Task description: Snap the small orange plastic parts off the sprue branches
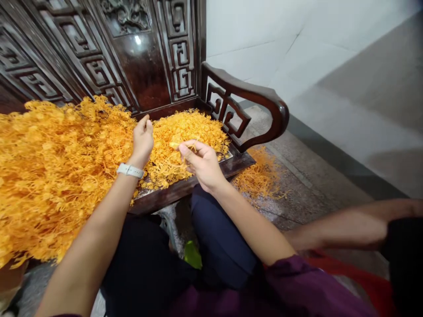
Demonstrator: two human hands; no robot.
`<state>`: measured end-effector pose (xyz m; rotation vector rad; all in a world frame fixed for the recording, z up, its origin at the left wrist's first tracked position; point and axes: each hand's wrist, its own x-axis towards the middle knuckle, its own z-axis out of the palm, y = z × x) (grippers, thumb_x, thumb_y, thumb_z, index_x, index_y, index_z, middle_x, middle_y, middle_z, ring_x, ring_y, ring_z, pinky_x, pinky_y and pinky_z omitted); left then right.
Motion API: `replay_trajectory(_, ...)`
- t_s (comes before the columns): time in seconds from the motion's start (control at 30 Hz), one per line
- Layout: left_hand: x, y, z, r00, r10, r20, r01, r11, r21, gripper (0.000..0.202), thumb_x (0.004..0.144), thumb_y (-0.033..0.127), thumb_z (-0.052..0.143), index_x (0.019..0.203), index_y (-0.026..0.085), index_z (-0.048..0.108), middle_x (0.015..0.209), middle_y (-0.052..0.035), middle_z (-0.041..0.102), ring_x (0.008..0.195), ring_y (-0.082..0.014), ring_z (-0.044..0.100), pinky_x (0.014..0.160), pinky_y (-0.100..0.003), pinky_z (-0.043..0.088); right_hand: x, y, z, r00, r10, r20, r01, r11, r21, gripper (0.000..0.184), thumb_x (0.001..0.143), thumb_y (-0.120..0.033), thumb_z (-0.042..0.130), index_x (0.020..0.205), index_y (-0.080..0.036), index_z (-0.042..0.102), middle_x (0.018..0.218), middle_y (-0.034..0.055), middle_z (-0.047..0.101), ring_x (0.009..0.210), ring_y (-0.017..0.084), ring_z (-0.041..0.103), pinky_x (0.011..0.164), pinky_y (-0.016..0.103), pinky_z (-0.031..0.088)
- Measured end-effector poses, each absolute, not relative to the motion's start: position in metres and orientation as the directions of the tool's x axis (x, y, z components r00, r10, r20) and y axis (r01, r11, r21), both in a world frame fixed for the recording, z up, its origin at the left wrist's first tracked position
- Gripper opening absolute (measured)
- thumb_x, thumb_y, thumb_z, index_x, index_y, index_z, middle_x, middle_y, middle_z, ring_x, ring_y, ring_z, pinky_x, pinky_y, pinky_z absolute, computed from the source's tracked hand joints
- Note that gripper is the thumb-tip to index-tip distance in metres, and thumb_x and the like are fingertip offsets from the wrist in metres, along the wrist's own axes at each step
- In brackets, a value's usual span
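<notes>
A big heap of orange plastic flower sprigs (56, 163) covers the seat of a dark carved wooden bench (145, 66). A smaller pile of the same orange sprigs (190, 130) lies at the bench's right end. My left hand (142, 140), with a pale wristband, reaches in between the two piles, fingers held together and pointing into the sprigs. My right hand (201, 162) hovers over the seat's front edge, thumb and fingers pinched on a small orange sprig (175, 144).
The bench's curved armrest (251, 105) stands right of the small pile. More orange sprigs (259, 176) lie on the speckled floor beyond it. Another person's forearm (357, 224) stretches in from the right, low down. My dark-trousered knees sit below the bench.
</notes>
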<state>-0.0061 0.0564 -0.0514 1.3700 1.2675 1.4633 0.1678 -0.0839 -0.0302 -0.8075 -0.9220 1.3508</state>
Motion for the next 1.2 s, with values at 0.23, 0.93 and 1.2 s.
replay_trajectory(0.23,0.022,0.012,-0.016,0.295,0.937,0.189,-0.038,-0.186,0.982,0.056,0.094,0.072,0.071,0.102,0.017,0.081,0.095,-0.0111,0.077,0.086,-0.0210,0.073,0.077,-0.029,0.058,0.195,-0.072,-0.032,0.001,0.995,0.101,-0.592,0.082,-0.802,0.043,0.078,-0.055,0.086,0.081,-0.022,0.058,0.074,-0.0030,0.056,0.054,0.008,0.032,0.051,0.025,0.024)
replay_trajectory(0.93,0.020,0.012,-0.035,-0.025,0.987,0.159,-0.174,-0.161,0.971,0.029,0.088,0.043,0.082,0.077,0.018,0.071,0.069,-0.0018,0.063,0.061,-0.0134,0.057,0.060,-0.027,0.047,0.168,-0.076,-0.047,-0.064,0.813,0.579,0.188,0.579,-0.793,0.037,0.104,-0.054,0.062,0.082,-0.024,0.062,0.079,0.0029,0.063,0.075,0.019,0.059,0.076,0.036,0.049)
replay_trajectory(1.2,-0.035,0.057,-0.060,-0.321,0.947,0.032,-0.176,-0.093,0.980,0.020,0.101,0.037,0.068,0.095,0.019,0.073,0.091,-0.0025,0.070,0.071,-0.0106,0.062,0.064,-0.024,0.046,0.155,-0.096,-0.044,-0.164,0.668,0.726,0.137,0.744,-0.654,0.016,0.106,-0.026,0.062,0.090,-0.024,0.064,0.084,0.0042,0.066,0.077,0.018,0.063,0.073,0.035,0.049)
